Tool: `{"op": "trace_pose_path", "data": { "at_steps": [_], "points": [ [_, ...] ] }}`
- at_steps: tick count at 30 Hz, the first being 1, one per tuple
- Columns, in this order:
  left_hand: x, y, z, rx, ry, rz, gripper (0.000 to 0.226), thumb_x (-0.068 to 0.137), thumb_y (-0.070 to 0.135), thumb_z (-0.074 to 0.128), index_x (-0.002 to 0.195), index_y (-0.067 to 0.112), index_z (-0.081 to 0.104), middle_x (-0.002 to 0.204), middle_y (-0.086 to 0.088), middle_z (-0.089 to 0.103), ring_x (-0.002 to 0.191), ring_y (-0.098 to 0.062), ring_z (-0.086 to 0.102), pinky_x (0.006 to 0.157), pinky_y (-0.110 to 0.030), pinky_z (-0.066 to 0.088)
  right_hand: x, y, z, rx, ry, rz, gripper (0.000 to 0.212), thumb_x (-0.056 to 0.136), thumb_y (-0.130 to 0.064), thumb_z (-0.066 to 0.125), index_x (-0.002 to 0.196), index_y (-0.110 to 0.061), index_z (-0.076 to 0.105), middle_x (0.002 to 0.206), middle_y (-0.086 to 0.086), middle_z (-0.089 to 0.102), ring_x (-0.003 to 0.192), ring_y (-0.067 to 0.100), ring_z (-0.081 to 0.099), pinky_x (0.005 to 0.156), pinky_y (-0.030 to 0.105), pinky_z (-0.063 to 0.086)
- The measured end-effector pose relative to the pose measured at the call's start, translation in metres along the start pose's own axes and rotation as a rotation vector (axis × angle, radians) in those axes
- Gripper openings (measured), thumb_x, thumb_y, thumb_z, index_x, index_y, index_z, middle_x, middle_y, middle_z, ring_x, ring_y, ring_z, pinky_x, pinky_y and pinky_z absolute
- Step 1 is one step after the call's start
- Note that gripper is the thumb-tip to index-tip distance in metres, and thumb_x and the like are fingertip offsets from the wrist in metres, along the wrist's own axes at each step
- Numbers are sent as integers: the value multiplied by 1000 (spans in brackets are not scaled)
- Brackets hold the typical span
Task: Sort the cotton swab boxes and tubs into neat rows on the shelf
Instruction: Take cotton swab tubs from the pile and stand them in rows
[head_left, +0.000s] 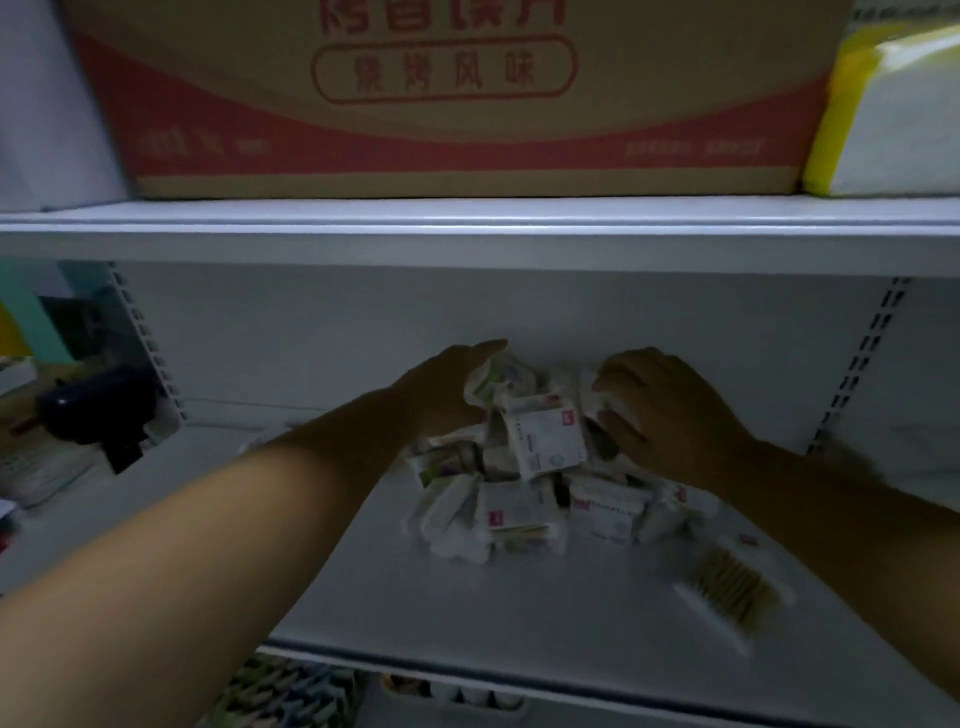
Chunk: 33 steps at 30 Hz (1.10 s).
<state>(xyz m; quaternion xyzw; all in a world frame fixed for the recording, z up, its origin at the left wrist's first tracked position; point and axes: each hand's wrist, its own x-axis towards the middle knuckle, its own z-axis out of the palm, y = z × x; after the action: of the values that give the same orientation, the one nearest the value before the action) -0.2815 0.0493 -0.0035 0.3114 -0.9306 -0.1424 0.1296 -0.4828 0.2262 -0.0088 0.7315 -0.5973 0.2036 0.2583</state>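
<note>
Both bare forearms extended forward, converging. Left hand (447, 387) turned edge-on, grip hidden; right hand (670, 410) palm-down, fingers curled on a white packet (589, 397).

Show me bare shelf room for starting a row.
Bare: shelf left of the pile, toward the left upright, and the front strip before the pile. Crowded: centre back, left hand and right hand on the pile; clear swab pack front right.

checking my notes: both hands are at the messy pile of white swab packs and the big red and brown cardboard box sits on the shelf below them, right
The head view shows the big red and brown cardboard box on the shelf above, not below. Both the left hand and right hand are at the messy pile of white swab packs.
</note>
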Motion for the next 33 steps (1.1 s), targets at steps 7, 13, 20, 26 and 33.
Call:
{"op": "trace_pose_path", "data": {
  "at_steps": [7, 13, 20, 26, 33],
  "points": [
    [27, -15, 2, 80, -17, 93, 75, 84, 31, 68, 147, 25, 26, 134, -18, 29, 119, -37, 44, 101, -38, 39, 2, -42, 1, -77, 9, 47, 17, 74, -4, 71, 90, 1, 67, 95, 19, 65, 78, 36, 61, 68, 40, 51],
    [19, -26, 6, -95, 88, 129, 49, 80, 24, 72, 119, 12, 47, 118, -15, 51, 101, -31, 53, 76, -31, 41, 7, -89, 20, -44, -23, 89, 14, 76, -11, 66, 89, -6, 66, 94, 12, 64, 82, 32, 62, 70, 37, 52],
    [-32, -81, -14, -428, 328, 5, 43, 68, 20, 82, 99, 20, 53, 99, -1, 60, 86, -22, 58, 75, -31, 48, 47, -127, 55, 107, -197, 109, 8, 81, -11, 65, 86, -6, 67, 90, 13, 64, 83, 30, 60, 74, 38, 48],
    [-82, -120, 12, -913, 583, -299, 61, 66, -6, 79, 117, 10, 49, 104, -6, 56, 82, -18, 59, 60, -11, 49, 103, -140, 111, -186, -674, -86, 35, 86, -14, 54, 121, -16, 59, 125, 9, 51, 117, 29, 45, 93, 36, 37],
    [-127, -133, 40, -1045, 627, -435, 45, 66, -10, 77, 93, 19, 55, 80, 8, 61, 58, 7, 60, 50, -4, 43, 128, -134, 140, -428, -696, -200, 37, 85, -25, 53, 121, -18, 53, 128, 8, 46, 121, 29, 37, 97, 43, 30]
  ]
}}
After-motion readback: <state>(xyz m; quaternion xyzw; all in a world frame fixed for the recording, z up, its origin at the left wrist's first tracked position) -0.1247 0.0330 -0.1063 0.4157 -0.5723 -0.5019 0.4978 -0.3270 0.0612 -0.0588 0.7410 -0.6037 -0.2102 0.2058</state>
